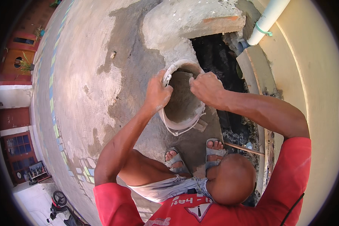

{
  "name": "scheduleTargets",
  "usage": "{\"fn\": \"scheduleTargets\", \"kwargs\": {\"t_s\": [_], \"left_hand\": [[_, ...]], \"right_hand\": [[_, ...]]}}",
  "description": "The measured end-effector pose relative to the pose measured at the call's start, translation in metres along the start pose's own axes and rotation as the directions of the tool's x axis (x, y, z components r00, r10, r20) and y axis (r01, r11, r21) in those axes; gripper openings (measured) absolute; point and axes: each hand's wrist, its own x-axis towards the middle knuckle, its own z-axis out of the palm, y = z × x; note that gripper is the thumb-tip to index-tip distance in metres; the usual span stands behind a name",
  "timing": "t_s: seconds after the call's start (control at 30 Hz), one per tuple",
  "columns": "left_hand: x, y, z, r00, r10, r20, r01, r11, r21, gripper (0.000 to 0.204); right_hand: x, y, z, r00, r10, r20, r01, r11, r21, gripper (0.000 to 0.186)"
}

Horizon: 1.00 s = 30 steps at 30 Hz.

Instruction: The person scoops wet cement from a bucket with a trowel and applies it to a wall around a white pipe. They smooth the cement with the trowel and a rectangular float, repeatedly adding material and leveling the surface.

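Note:
A white, mortar-smeared bucket [179, 122] with a wire handle stands tilted on the concrete, its mouth toward me and grey residue inside. My left hand [158, 92] grips its left rim, fingers wrapped over the edge. My right hand [207, 86] is closed at the upper right of the mouth, knuckles up, partly over the inside; what is in its fingers is hidden. A small flat piece of wood [200, 124] lies beside the bucket near my sandaled feet [173, 160].
An open drain [211, 54] with dark water runs along the right, crossed by a thin stick [243, 148], beside a cream wall [320, 113] and white pipe [267, 20]. A rough concrete slab [192, 17] is ahead. Doors [20, 148] and a motorbike [58, 205] are far left.

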Motion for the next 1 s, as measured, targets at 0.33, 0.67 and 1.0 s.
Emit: {"fn": "scheduleTargets", "kwargs": {"t_s": [0.33, 0.67, 1.0], "left_hand": [[-0.032, -0.014, 0.014, 0.992, 0.122, 0.026, -0.122, 0.992, -0.018, 0.058], [-0.031, -0.030, 0.007, 0.992, 0.125, 0.021, -0.124, 0.992, -0.037, 0.056], [-0.031, -0.023, -0.002, 1.000, 0.017, 0.008, -0.016, 0.992, -0.124, 0.055]], "right_hand": [[-0.020, 0.007, 0.017, 0.998, -0.046, -0.038, 0.055, 0.954, 0.294, 0.014], [-0.025, 0.008, 0.039, 1.000, 0.006, -0.012, 0.000, 0.888, 0.460, 0.011], [-0.025, 0.006, 0.030, 0.992, -0.014, 0.127, -0.054, 0.854, 0.517, 0.015]]}}
